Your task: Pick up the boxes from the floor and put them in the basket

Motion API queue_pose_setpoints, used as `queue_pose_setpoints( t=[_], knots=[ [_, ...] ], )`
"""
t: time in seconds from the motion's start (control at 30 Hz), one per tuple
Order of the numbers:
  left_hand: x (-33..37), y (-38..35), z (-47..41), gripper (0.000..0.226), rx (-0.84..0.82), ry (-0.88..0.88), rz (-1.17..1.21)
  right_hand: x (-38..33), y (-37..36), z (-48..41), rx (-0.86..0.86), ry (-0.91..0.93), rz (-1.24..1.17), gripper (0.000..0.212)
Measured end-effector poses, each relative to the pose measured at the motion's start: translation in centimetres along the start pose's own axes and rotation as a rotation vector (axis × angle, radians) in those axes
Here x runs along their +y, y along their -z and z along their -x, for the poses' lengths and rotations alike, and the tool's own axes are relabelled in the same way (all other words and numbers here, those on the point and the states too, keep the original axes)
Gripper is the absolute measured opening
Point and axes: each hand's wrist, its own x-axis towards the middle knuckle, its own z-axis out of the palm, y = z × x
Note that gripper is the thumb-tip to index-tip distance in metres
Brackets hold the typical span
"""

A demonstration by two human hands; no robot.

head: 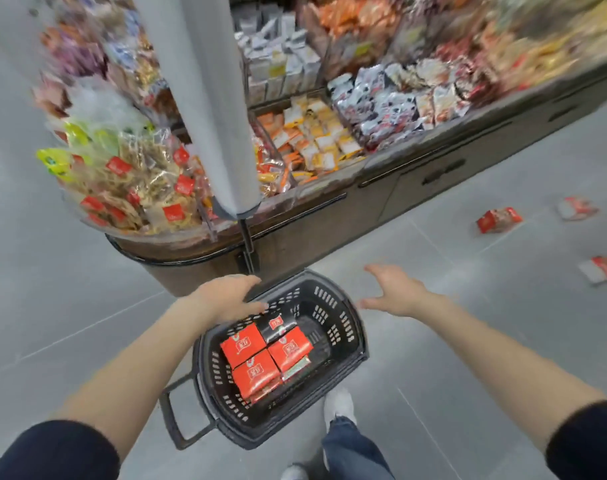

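Note:
A black plastic basket [343,327] sits on the grey floor below me, with several red boxes [243,344] packed in its left half. My left hand [231,299] hovers over the basket's far left rim, fingers spread, holding nothing. My right hand [395,292] is open just right of the basket, palm down and empty. Three more boxes lie on the floor at the right: a red one [499,220], a pale one [576,208] beyond it, and one [602,270] at the frame's edge.
A wooden display stand [295,230] full of snack bags stands directly ahead, with a grey pillar [212,98] at its corner. The basket's handle [181,417] juts toward me on the left. My shoe [338,405] and jeans leg are beside the basket.

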Motion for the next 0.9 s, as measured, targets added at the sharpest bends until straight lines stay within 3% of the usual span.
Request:
queue_pose_setpoints(
  t=[0.37, 0.9],
  knots=[
    [17.9, 14.7, 3.8, 0.071, 0.068, -0.325, -0.209, 7.7, 12.4, 19.7, 0.258, -0.323, -0.079, 0.083],
    [53.4, 19.5, -3.8, 0.07, 0.137, -0.632, -0.38, 33.0, 17.1, 39.1, 0.452, -0.715, -0.299, 0.08]
  ],
)
